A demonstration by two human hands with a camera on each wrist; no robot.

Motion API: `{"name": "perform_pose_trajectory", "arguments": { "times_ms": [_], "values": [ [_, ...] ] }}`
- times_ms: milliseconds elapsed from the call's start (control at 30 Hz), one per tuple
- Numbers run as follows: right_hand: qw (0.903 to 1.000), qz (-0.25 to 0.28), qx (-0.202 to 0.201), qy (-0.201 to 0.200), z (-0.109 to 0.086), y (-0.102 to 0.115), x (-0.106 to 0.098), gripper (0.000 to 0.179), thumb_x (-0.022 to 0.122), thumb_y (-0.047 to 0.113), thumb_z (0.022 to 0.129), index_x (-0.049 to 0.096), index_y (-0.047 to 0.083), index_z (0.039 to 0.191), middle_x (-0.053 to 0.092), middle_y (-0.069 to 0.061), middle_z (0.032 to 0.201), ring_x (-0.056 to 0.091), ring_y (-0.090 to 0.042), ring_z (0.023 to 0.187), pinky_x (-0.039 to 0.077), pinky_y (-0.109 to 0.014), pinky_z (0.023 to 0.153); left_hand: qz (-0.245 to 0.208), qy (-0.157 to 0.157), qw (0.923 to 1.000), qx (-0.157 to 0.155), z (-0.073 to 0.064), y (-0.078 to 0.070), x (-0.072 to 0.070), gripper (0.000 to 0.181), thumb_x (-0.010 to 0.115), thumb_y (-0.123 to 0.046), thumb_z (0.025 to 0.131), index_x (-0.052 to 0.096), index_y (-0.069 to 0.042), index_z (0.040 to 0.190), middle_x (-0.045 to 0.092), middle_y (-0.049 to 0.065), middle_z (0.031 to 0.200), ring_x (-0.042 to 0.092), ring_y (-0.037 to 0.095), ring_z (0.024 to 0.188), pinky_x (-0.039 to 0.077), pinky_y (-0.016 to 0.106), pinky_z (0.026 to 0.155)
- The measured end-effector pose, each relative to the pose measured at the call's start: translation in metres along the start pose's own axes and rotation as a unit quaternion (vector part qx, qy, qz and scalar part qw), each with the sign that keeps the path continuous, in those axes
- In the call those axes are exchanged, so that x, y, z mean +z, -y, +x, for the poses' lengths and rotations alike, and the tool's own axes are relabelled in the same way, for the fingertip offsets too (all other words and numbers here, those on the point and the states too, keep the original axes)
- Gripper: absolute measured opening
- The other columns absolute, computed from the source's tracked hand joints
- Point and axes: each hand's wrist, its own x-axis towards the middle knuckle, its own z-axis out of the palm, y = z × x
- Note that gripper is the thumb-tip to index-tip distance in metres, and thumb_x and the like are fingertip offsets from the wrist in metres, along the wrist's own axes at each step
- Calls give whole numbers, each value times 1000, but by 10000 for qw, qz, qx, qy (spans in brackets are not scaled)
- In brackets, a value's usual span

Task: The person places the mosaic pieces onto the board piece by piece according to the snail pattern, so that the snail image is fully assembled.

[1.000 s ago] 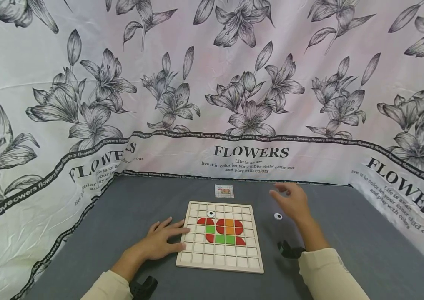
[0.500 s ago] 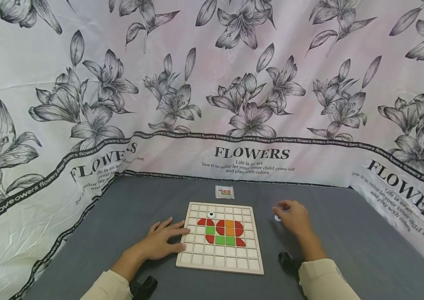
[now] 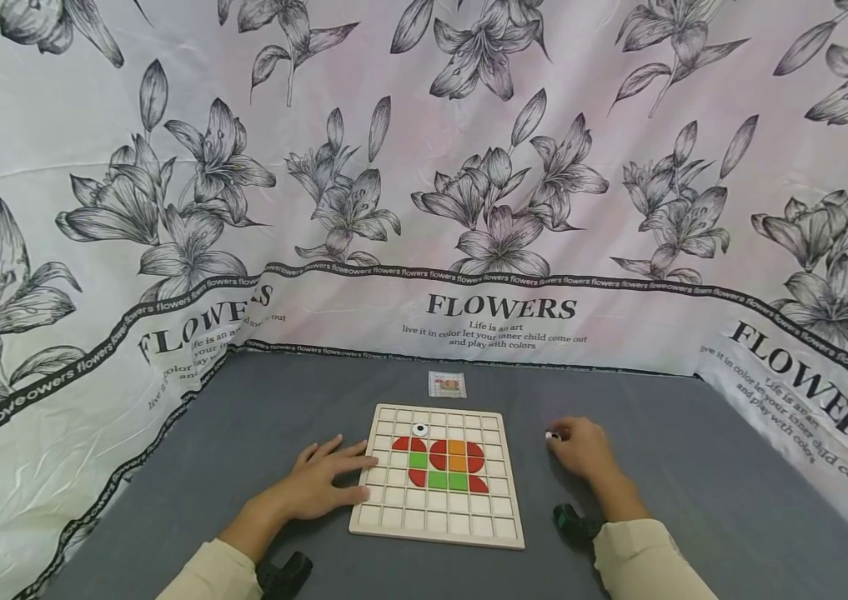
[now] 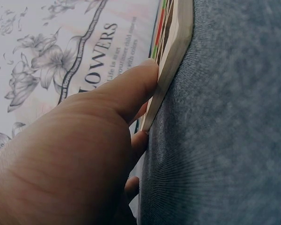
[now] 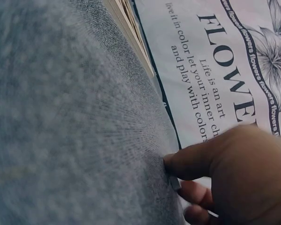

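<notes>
A wooden grid board (image 3: 434, 522) lies on the grey cloth, with red, green and orange tiles forming a shape in its cells. Near its top sits a white round tile with a black dot (image 3: 419, 429). My left hand (image 3: 318, 483) rests at the board's left edge, fingers spread and touching the rim. In the left wrist view the thumb (image 4: 136, 86) presses that wooden edge. To the right of the board, my right hand (image 3: 584, 450) pinches a small white disc with a dark spot (image 3: 553, 436). The right wrist view shows only the disc's edge (image 5: 175, 183), between thumb and finger.
A small picture card (image 3: 447, 384) lies behind the board, showing a similar coloured figure on a grid. White curtains with printed flowers (image 3: 502, 225) surround the grey table (image 3: 303, 383) on the back and sides. Black devices are strapped at both wrists.
My right hand has come down and nearer, onto the white disc that lay alone on the cloth, and now pinches it. The left hand and the board have stayed in place.
</notes>
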Motion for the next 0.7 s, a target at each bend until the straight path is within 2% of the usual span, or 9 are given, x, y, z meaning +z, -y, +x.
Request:
{"name": "perform_pose_trajectory", "arguments": {
  "times_ms": [200, 333, 533, 700],
  "values": [
    [9998, 140, -125, 13, -1, 2, 1, 32, 69, 11, 83, 69, -5, 111, 67, -19, 96, 61, -36, 91, 46, -55, 78, 27, -28, 10000, -70, 1, 0, 1, 54, 61, -50, 91, 58, -23, 138, 36, 5, 151, 12, 41, 142, -1, 63, 106],
    [9999, 44, -158, -7, -2, 3, 0, 34, 73, 17, 83, 68, -7, 106, 66, -17, 91, 61, -35, 87, 45, -54, 78, 73, -54, 9999, -84, 2, 1, 0, 54, 62, -51, 91, 58, -24, 137, 37, 4, 151, 13, 41, 142, -1, 63, 106],
    [9998, -21, -194, 21, 0, 5, -2, 23, 73, 16, 84, 69, -5, 95, 63, -10, 83, 58, -30, 79, 45, -51, 72, 55, -22, 10000, -7, 1, 1, -3, 54, 61, -50, 92, 57, -22, 138, 36, 6, 152, 12, 42, 142, -2, 64, 105],
    [9990, 268, -226, -262, 0, 11, -5, 23, 71, 14, 85, 70, -4, 99, 64, -13, 90, 60, -31, 83, 47, -50, 73, 0, 65, 10000, -34, 1, 0, -2, 55, 60, -51, 92, 57, -22, 138, 35, 5, 152, 11, 42, 142, -2, 63, 106]
  ]
}}
